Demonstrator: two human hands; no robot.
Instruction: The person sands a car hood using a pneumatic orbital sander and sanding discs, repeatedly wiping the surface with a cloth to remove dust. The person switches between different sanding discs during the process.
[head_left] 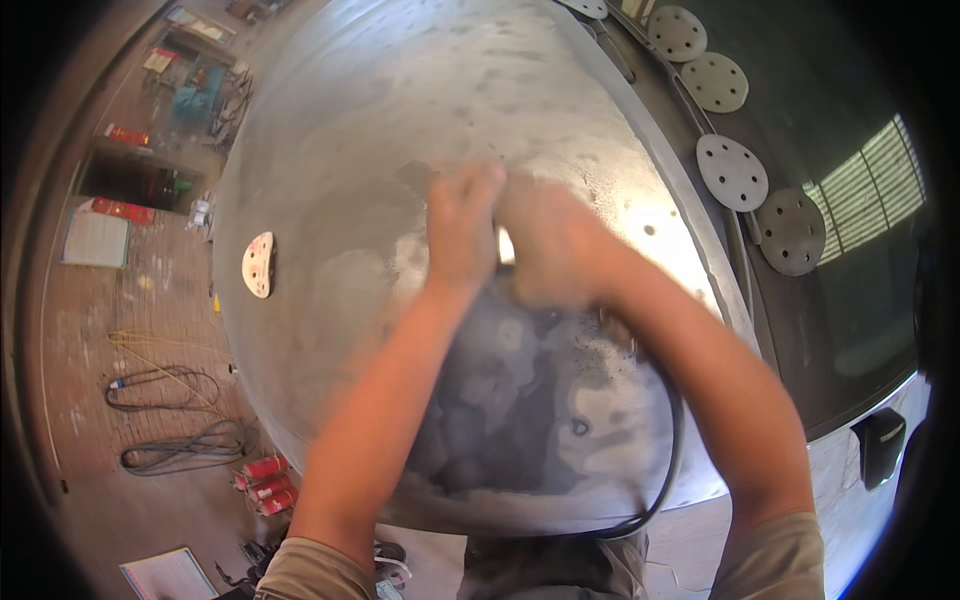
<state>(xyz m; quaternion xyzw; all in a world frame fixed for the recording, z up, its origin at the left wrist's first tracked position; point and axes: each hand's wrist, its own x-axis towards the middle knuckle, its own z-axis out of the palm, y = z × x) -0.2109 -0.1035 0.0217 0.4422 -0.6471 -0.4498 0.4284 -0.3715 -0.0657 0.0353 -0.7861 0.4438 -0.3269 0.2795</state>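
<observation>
A bare-metal car hood (330, 180) with grey, dull and shiny patches lies in front of me. Over its middle, my left hand (462, 225) and my right hand (555, 245) are side by side, blurred by motion, fingers closed. Between and beneath them is a sander (507, 270), almost wholly covered by the hands. Its black cord (674, 420) appears from under my right forearm and curves down over the hood's near edge. Left of my hands, a pale sanding disc (258, 265) with holes rests on the hood.
Several perforated sanding discs (732, 172) lie along the base of the dark windshield (850, 130), by the wiper. A side mirror (880, 448) juts out at right. On the left floor are coiled cables (190, 447), red cans (268, 487), and assorted boxes and tools.
</observation>
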